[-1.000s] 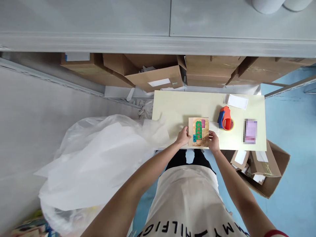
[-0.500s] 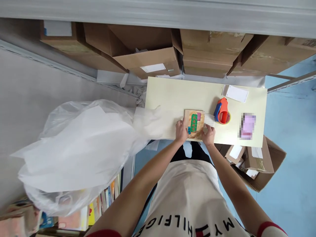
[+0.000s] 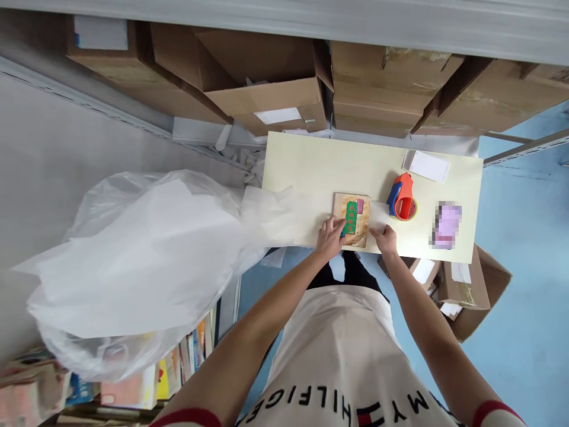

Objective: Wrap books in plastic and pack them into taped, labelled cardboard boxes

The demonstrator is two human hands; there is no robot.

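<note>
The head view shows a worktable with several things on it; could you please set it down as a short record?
Left hand: fingers over the near left part of the book
Right hand: beside the book's right edge, near a white sheet; grip unclear
Tape dispenser: red and blue, right of the book
Far right: purple item, pixelated
Left: white sheeting, overlapping the table

On the white shirt [image 3: 338, 350] stand black letters, upside down in this view: "MY" and "HILFIG". The book [image 3: 359, 224] has reddish characters on green, too small for reading.
</note>
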